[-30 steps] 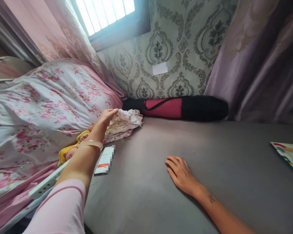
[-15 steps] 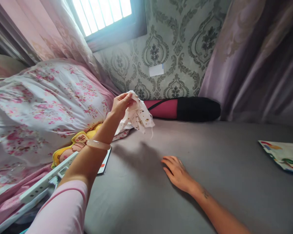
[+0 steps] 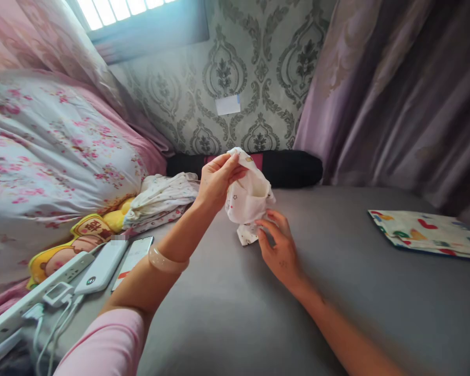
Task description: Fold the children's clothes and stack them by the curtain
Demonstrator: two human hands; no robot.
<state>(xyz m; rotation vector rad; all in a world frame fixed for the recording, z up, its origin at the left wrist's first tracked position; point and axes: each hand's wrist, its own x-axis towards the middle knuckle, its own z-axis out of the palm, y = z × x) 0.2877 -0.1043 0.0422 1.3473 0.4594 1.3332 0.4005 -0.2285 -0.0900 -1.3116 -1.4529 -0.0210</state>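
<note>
A small white cloth item point(image 3: 250, 201) with tiny printed figures hangs above the grey sheet point(image 3: 219, 292). Its upper edge is pinched between the thumb and fingers of my left hand point(image 3: 221, 177). Lower down on its right side, my right hand point(image 3: 278, 243) has its thumb and fingertips at the cloth's edge, closed on it. The cloth bulges open in the middle, and a lower flap hangs beside my right fingertips.
Crumpled printed cloths point(image 3: 164, 196) lie at the left, near a yellow cartoon cushion point(image 3: 90, 230), a phone point(image 3: 135, 258), a white power bank point(image 3: 102, 266) and a power strip point(image 3: 39, 292). A folded patterned cloth point(image 3: 426, 235) lies right. A black-and-red roll point(image 3: 293, 168) borders the wall.
My left hand has moved right with the cloth in the view. My right hand has risen off the sheet and taken hold of the cloth's lower side. The view has shifted, showing the power bank.
</note>
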